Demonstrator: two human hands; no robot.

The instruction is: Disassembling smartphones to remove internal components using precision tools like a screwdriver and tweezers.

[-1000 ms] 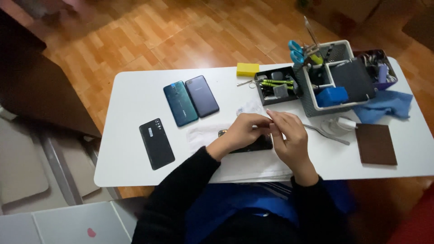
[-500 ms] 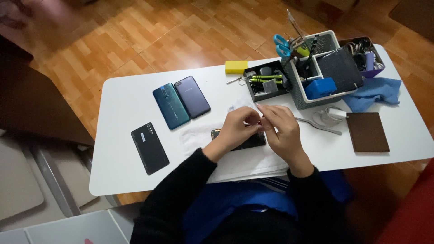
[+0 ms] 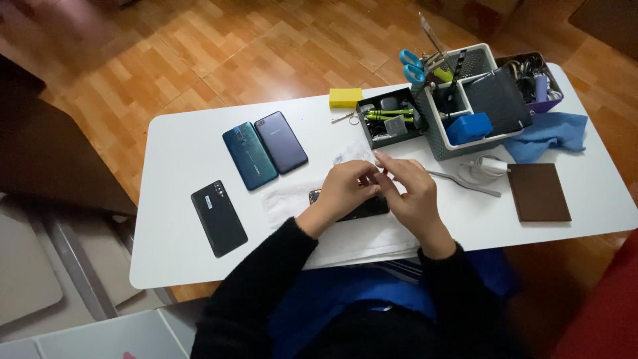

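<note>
White surface (image 3: pixel 173 246) over wood floor, both hands together above a white cloth (image 3: pixel 286 199), left hand (image 3: pixel 345 189) and right hand (image 3: pixel 409 193) curled around one dark phone (image 3: pixel 362 209), three more phones lying left: black (image 3: pixel 218 217), teal (image 3: pixel 244 155), navy (image 3: pixel 281 141), one brown pad (image 3: pixel 539 192).

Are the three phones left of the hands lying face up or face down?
Face down: the black phone, teal phone and dark blue phone show backs with camera lenses.

Both black-sleeved arms bend inward, left hand (image 3: pixel 345 189) and right hand (image 3: pixel 409 189) meeting, fingers curled together.
</note>
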